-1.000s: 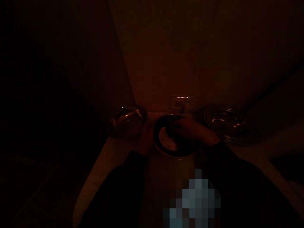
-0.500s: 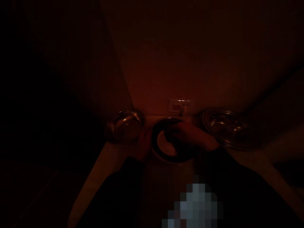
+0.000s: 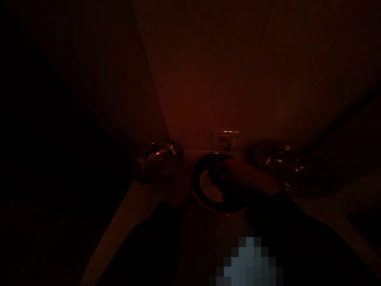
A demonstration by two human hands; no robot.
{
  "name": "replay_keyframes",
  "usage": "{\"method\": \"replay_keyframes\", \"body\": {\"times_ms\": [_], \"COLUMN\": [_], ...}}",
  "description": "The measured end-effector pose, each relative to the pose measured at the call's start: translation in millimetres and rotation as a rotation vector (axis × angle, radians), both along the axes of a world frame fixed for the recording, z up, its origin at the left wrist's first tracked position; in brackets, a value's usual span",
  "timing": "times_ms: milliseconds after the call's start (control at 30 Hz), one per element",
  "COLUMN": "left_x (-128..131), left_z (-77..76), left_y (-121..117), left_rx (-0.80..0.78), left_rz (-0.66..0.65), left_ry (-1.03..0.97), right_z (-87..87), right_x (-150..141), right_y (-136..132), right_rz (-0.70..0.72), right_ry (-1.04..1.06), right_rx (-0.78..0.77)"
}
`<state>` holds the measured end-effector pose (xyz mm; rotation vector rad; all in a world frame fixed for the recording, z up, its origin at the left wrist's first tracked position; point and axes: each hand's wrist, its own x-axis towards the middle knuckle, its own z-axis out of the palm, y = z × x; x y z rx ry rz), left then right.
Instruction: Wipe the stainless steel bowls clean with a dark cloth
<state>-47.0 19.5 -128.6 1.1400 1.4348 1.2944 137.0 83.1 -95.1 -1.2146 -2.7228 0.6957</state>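
Note:
In very dim reddish light, a round bowl (image 3: 228,213) with a shiny rim sits in the middle of the table. A pale patch (image 3: 210,186) shows inside it; whether this is its contents or its lit bottom I cannot tell. My right hand (image 3: 239,171) reaches over the right rim into the bowl, its fingers lost in shadow. Pressed to the bowl's left side is my left hand (image 3: 181,186), closed against the rim, though its fingers are barely visible. Dark sleeves cover both forearms.
A shiny metal bowl (image 3: 159,163) stands left of the hands, near the table's edge. To the right are stacked metal plates or basins (image 3: 287,169). A socket panel (image 3: 229,137) with a plug is on the wall behind. The pale tabletop (image 3: 119,222) shows at left.
The whole view has shifted slightly, so everything sits a little lower. My right hand stays inside the bowl and my left hand stays at its side.

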Motion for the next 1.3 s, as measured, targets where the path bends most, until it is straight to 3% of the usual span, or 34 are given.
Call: {"method": "replay_keyframes", "body": {"times_ms": [200,500,667,833,933,1067,1300], "left_x": [-4,0,-1,-21,-33,-40,-44], "left_z": [-12.4,-3.5,1.7,8.1,10.0,6.0,3.1], "left_y": [1,-12,-27,-26,-23,-21,-18], "left_rx": [-0.028,0.009,0.14,0.425,0.315,0.149,0.154], "left_rz": [0.068,0.028,0.202,0.272,0.327,0.249,0.263], "left_ry": [0.093,0.233,0.795,1.194,1.356,1.401,1.279], "right_z": [-1.1,0.0,-0.1,1.9,2.5,2.5,-0.3], "right_x": [1,0,1,1,1,1,2], "right_y": [1,0,-1,-2,-3,-3,-1], "right_rz": [0.018,0.012,0.036,0.025,0.023,0.023,0.036], "right_ry": [0.013,-0.003,0.039,0.044,0.049,0.053,0.081], "right_rx": [0.006,-0.01,-0.034,-0.051,-0.046,-0.04,-0.052]}}
